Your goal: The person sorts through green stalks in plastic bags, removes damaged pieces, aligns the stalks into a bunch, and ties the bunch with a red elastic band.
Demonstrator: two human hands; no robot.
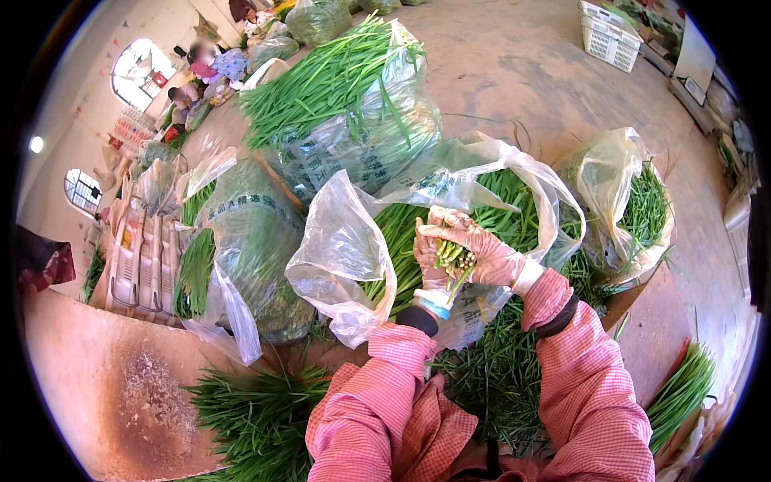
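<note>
A small bunch of green stalks (453, 255), probably garlic chives, is clasped between my two hands, with its pale cut ends towards me. My left hand (426, 256) lies along the bunch's left side. Over its top and right side curls my right hand (488, 242). Both hands wear thin, stained gloves, and the fingers partly hide the stalks. Beneath them gapes a clear plastic bag (337, 241) with long green leaves (400, 232) inside. More leaves (512, 190) show in the bag behind my right hand.
A large, filled bag of chives (355, 144) stands beyond. Other filled bags are at left (259, 229) and right (608, 199). Loose greens (500, 373) lie below my arms, with bunches (259, 416) nearby. White crates (611, 39) stand far right; people (205, 63) sit far left.
</note>
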